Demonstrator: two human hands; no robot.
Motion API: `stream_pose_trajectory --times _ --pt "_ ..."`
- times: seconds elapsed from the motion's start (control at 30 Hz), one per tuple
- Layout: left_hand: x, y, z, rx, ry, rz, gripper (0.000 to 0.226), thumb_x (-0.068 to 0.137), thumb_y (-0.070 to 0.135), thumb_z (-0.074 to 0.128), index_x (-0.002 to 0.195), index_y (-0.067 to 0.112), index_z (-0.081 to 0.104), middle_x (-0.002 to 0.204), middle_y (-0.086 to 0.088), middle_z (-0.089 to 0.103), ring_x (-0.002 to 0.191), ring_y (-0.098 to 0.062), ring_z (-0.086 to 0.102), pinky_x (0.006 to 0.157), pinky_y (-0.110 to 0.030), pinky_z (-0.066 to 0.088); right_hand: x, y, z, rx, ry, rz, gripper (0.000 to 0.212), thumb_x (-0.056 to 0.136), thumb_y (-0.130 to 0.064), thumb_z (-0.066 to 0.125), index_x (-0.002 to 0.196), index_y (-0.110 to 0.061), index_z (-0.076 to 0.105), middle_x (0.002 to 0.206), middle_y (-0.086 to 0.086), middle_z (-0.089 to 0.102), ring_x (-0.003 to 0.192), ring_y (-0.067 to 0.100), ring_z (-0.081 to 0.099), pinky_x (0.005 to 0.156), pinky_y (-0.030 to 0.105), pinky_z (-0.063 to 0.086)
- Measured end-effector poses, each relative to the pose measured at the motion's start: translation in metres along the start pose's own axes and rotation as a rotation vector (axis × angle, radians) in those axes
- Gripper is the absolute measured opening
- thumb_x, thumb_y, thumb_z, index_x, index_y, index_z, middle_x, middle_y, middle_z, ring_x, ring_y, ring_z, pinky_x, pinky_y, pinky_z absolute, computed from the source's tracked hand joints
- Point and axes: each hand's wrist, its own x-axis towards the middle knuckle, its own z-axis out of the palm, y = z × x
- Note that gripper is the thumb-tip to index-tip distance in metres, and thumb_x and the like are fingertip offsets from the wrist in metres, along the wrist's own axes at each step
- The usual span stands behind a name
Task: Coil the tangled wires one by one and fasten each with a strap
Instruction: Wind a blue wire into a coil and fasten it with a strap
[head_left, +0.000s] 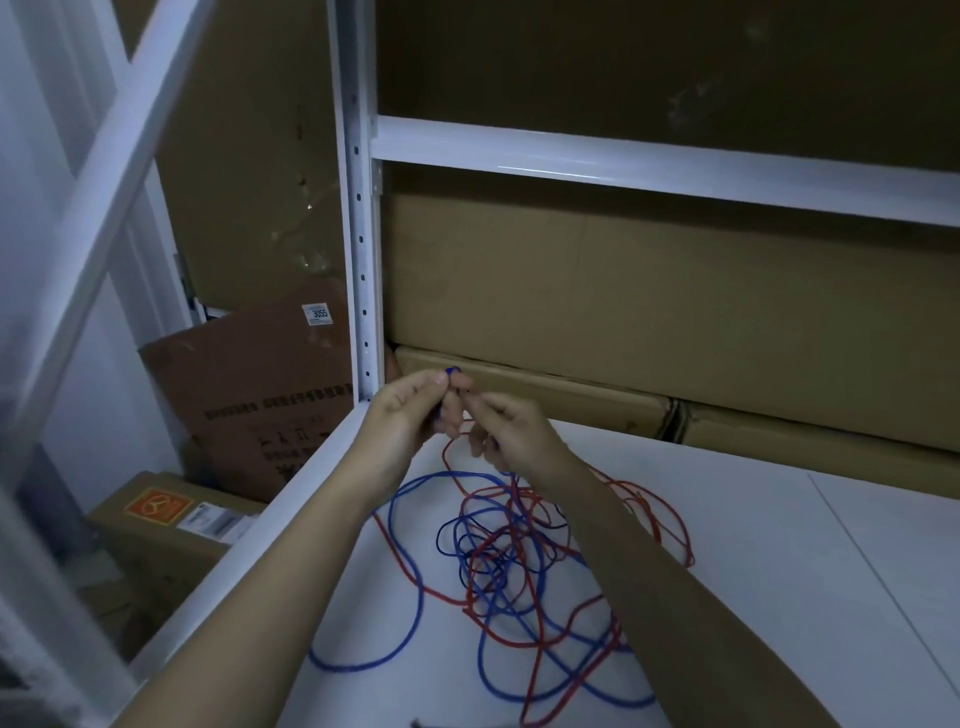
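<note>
A tangle of blue wire (415, 587) and red wire (670, 525) lies on the white shelf (779, 597). Both hands are raised above its far left part. My left hand (410, 415) pinches the end of the blue wire, which sticks up past the fingertips. My right hand (506, 431) has its fingers curled around a red strand that hangs down into the pile. The two hands almost touch. A small dark object (418, 722) shows at the bottom edge; I cannot tell what it is.
Cardboard boxes (649, 296) are stacked at the back of the shelf. A white perforated upright (358, 234) stands at the shelf's left corner. More boxes (249, 395) sit on the floor to the left, below the shelf edge.
</note>
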Motion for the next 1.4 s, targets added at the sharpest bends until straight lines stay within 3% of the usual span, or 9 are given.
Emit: stream_pose_trajectory --times 0.13,0.33,0.47,0.6,0.87,1.03,1.2,1.27,1.4 --pt "0.006 0.000 0.013 -0.170 0.066 -0.032 0.027 0.102 0.009 0.038 0.094 0.004 0.064 0.073 -0.001 0.073 0.066 -0.007 0.066 0.068 -0.015 0.052 -0.003 0.012 0.009 -0.077 0.032 -0.031 0.027 0.102 -0.017 0.042 0.081 -0.021 0.058 0.054 0.005 0.053 0.039 0.004 0.041 0.048 0.021 0.033" --pt "0.019 0.004 0.018 -0.311 0.168 0.034 0.021 0.103 0.009 0.035 0.102 0.003 0.055 0.100 -0.011 0.072 0.097 -0.017 0.070 0.087 -0.020 0.053 -0.020 0.029 0.004 -0.351 -0.136 0.080 0.026 0.103 -0.025 0.037 0.110 -0.013 0.059 0.061 0.000 0.059 0.045 0.003 0.048 0.051 0.020 0.040" --pt "0.026 -0.004 0.016 -0.067 0.195 0.097 0.020 0.104 0.009 0.035 0.099 0.010 0.055 0.112 -0.013 0.065 0.102 -0.019 0.067 0.096 -0.026 0.050 -0.037 0.021 0.001 -0.667 -0.188 -0.010 0.030 0.103 -0.033 0.036 0.108 -0.016 0.060 0.064 -0.005 0.054 0.056 0.004 0.048 0.056 0.021 0.036" --pt "0.027 -0.015 0.008 0.343 0.087 0.170 0.024 0.103 0.012 0.037 0.106 0.006 0.060 0.108 0.001 0.066 0.094 0.002 0.066 0.095 -0.021 0.049 -0.046 0.007 -0.005 -0.877 -0.191 -0.189 0.028 0.103 -0.032 0.035 0.108 -0.016 0.057 0.059 -0.009 0.043 0.054 0.004 0.043 0.051 0.024 0.028" --pt "0.007 -0.021 0.003 0.752 -0.289 0.063 0.032 0.104 0.021 0.038 0.080 0.016 0.058 0.067 0.003 0.056 0.065 -0.011 0.050 0.072 -0.031 0.042 -0.033 0.005 -0.034 -0.530 0.042 -0.225 0.021 0.098 -0.021 0.046 0.091 -0.021 0.066 0.067 -0.014 0.060 0.064 0.004 0.055 0.065 0.027 0.045" --pt "-0.005 -0.016 0.000 0.861 -0.393 -0.013 0.031 0.104 0.025 0.036 0.086 0.022 0.061 0.069 0.010 0.048 0.059 0.004 0.045 0.060 -0.013 0.034 -0.031 0.024 -0.065 -0.499 0.099 -0.080 0.022 0.100 -0.018 0.046 0.089 -0.023 0.064 0.064 -0.008 0.054 0.059 0.009 0.049 0.060 0.025 0.040" --pt "0.006 -0.001 0.003 0.542 -0.174 0.042 0.035 0.104 0.017 0.034 0.072 0.020 0.047 0.063 0.002 0.038 0.056 -0.005 0.038 0.064 -0.025 0.036 -0.031 0.021 -0.079 -0.594 -0.003 0.051 0.022 0.095 -0.023 0.057 0.094 -0.008 0.073 0.089 0.004 0.069 0.078 0.006 0.060 0.063 0.013 0.043" --pt "0.013 0.009 0.010 0.458 -0.110 0.063 0.034 0.104 0.016 0.033 0.074 0.016 0.047 0.061 0.001 0.035 0.054 -0.005 0.036 0.062 -0.022 0.035 -0.029 0.011 -0.082 -0.603 0.011 0.039 0.023 0.094 -0.022 0.059 0.092 -0.005 0.073 0.081 0.002 0.067 0.069 0.000 0.057 0.058 0.008 0.037" --pt "0.030 0.030 0.034 0.392 -0.056 0.143 0.032 0.104 0.013 0.031 0.077 0.012 0.048 0.058 -0.001 0.033 0.048 -0.002 0.032 0.052 -0.015 0.030 -0.014 -0.031 -0.086 -0.430 0.176 -0.019 0.024 0.093 -0.027 0.061 0.076 -0.015 0.071 0.067 0.009 0.055 0.060 0.017 0.047 0.058 0.022 0.035"
